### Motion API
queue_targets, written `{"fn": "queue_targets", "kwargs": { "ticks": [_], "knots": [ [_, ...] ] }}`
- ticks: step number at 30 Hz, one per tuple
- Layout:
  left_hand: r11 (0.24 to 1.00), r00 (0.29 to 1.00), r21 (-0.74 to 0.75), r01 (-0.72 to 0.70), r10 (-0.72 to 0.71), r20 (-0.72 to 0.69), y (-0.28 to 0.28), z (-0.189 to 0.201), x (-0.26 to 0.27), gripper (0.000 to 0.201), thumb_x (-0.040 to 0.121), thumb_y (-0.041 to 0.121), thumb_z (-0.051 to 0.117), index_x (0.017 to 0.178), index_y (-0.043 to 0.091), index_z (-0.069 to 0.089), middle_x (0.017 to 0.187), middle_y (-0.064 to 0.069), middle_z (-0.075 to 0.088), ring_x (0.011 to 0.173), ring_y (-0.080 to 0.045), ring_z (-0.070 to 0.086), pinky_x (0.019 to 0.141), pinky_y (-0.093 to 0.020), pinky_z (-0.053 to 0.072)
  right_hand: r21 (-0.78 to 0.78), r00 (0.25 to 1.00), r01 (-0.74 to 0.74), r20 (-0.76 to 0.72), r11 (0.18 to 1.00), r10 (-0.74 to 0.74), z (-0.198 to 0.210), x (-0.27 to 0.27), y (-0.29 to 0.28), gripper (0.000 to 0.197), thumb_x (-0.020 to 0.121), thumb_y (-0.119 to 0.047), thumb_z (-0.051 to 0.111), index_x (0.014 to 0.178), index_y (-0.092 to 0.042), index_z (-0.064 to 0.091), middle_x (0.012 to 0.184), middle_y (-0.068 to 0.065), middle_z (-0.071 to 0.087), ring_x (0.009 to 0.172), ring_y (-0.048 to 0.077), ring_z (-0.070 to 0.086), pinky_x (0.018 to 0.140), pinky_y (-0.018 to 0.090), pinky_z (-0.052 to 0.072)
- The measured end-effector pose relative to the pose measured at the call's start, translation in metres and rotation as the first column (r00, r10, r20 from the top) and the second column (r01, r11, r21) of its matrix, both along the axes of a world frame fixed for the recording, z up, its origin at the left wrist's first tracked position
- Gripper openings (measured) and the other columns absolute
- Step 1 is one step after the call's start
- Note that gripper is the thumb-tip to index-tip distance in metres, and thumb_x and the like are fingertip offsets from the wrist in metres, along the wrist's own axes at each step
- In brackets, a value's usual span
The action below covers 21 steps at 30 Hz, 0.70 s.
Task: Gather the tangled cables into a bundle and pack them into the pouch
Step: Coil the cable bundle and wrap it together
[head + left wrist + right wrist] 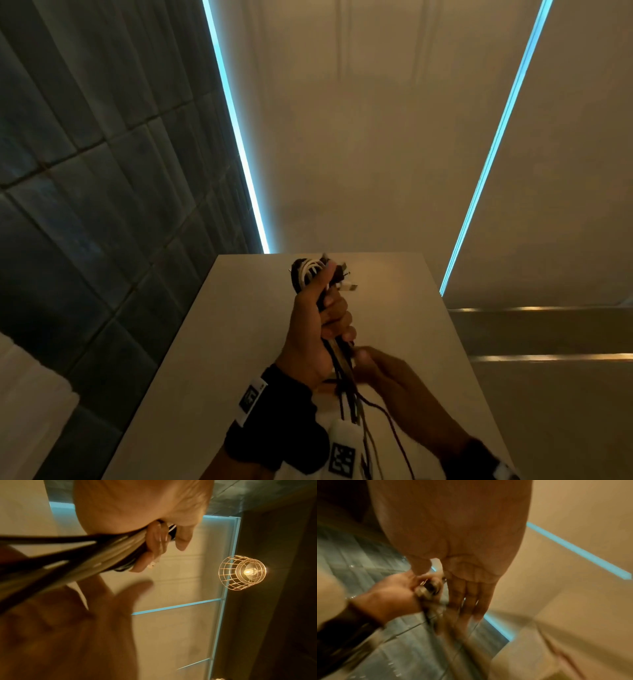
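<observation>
the left hand [317, 329] grips the bundle of cables [317, 274] in a closed fist, raised over the far part of the pale table [212, 342], plugs sticking out above the thumb. loose strands hang down toward the near edge. the right hand [387, 380], just right of them, has straight, relaxed fingers [471, 599] alongside the strands, gripping nothing

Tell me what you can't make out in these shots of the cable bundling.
- Pouch: in no view, so its place is unknown.
- Right hand: motion-blurred in head and right wrist views; whether it has any grip on the cables is unclear.
- Cable ends: cut off by the head view's bottom edge.
- Plug types: too small above the left hand.
</observation>
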<state>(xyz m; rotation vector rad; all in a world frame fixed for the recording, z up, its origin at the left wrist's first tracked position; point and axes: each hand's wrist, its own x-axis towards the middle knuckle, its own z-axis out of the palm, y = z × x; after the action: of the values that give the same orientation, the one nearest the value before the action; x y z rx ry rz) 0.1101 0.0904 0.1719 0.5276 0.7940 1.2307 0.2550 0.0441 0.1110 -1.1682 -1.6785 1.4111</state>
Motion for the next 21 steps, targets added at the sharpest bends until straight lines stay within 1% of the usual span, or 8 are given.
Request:
{"fn": "queue_targets", "kwargs": {
  "ticks": [2,4,5,8,11,13,18,21],
  "knots": [
    [1.000,1.000,-0.013,-0.018,0.018,0.023,0.005,0.008,-0.003,0.052,0.079,0.055,0.061,0.052,0.020,0.033,0.039,0.006,0.025,0.033,-0.009,0.021,0.043,-0.023,0.027,-0.169,0.980,-0.025,-0.198,0.985,-0.009,0.004,-0.022,-0.008,0.065,0.082,-0.069,0.048,0.081,-0.006,0.065,0.063,0.008,0.054,0.053,0.024,0.047,0.052,0.034,0.039],
    [0.997,0.999,-0.073,-0.032,0.035,0.040,0.011,0.015,-0.015,0.054,0.082,0.059,0.058,0.051,0.020,0.035,0.042,0.004,0.030,0.037,-0.011,0.030,0.049,-0.026,0.033,-0.309,0.947,-0.067,-0.319,0.949,-0.037,0.003,-0.023,-0.017,0.058,0.084,-0.068,0.050,0.070,-0.012,0.056,0.055,0.002,0.035,0.045,0.015,0.029,0.046,0.029,0.021],
    [0.993,0.998,-0.107,-0.040,0.045,0.044,0.012,0.017,-0.022,0.055,0.083,0.059,0.057,0.050,0.019,0.038,0.045,0.002,0.035,0.041,-0.013,0.036,0.054,-0.028,0.038,-0.335,0.946,-0.093,-0.324,0.938,-0.022,0.001,-0.020,-0.020,0.054,0.085,-0.066,0.048,0.066,-0.016,0.052,0.054,-0.001,0.032,0.043,0.012,0.026,0.046,0.028,0.018],
    [0.989,0.998,-0.143,-0.044,0.049,0.036,0.015,0.015,-0.037,0.059,0.086,0.059,0.054,0.047,0.017,0.041,0.051,-0.001,0.043,0.051,-0.016,0.044,0.064,-0.033,0.046,-0.369,0.972,-0.111,-0.235,0.923,0.023,-0.009,-0.009,-0.026,0.051,0.082,-0.065,0.046,0.064,-0.018,0.047,0.051,-0.005,0.036,0.041,0.010,0.031,0.045,0.026,0.021],
    [0.987,0.997,-0.163,-0.003,0.016,0.078,0.016,0.012,-0.054,0.061,0.086,0.063,0.052,0.046,0.021,0.034,0.043,0.005,0.033,0.037,-0.009,0.034,0.043,-0.021,0.035,-0.396,0.991,-0.031,-0.129,0.918,-0.022,-0.020,0.009,-0.035,0.056,0.067,-0.071,0.066,0.070,-0.016,0.055,0.057,-0.004,0.049,0.048,0.011,0.045,0.048,0.023,0.032],
    [0.989,0.998,-0.149,0.028,-0.018,0.067,0.013,0.011,-0.065,0.059,0.084,0.062,0.053,0.046,0.022,0.031,0.040,0.008,0.028,0.032,-0.005,0.028,0.035,-0.017,0.026,-0.378,0.999,-0.032,-0.053,0.925,0.013,-0.018,0.031,-0.036,0.054,0.055,-0.070,0.071,0.069,-0.019,0.060,0.059,0.000,0.051,0.051,0.013,0.046,0.050,0.023,0.034],
    [0.987,0.966,-0.073,0.143,-0.156,-0.207,-0.010,-0.001,-0.060,0.055,0.075,0.059,0.062,0.057,0.021,0.026,0.047,0.005,0.020,0.035,-0.006,0.020,0.034,-0.016,0.019,-0.154,0.991,-0.115,-0.091,0.981,0.101,0.027,0.073,-0.009,0.045,0.075,-0.057,0.069,0.067,-0.015,0.058,0.058,0.013,0.028,0.047,0.014,0.026,0.043,0.021,0.024],
    [0.970,0.917,-0.029,0.241,-0.237,-0.321,-0.028,-0.003,-0.046,0.050,0.077,0.056,0.062,0.060,0.015,0.039,0.052,0.002,0.021,0.039,-0.008,0.021,0.036,-0.017,0.021,0.077,0.996,-0.093,0.006,0.993,0.093,0.063,0.073,0.005,0.039,0.079,-0.051,0.061,0.065,-0.014,0.060,0.052,-0.002,0.034,0.046,0.010,0.030,0.042,0.020,0.026]
  ]
}}
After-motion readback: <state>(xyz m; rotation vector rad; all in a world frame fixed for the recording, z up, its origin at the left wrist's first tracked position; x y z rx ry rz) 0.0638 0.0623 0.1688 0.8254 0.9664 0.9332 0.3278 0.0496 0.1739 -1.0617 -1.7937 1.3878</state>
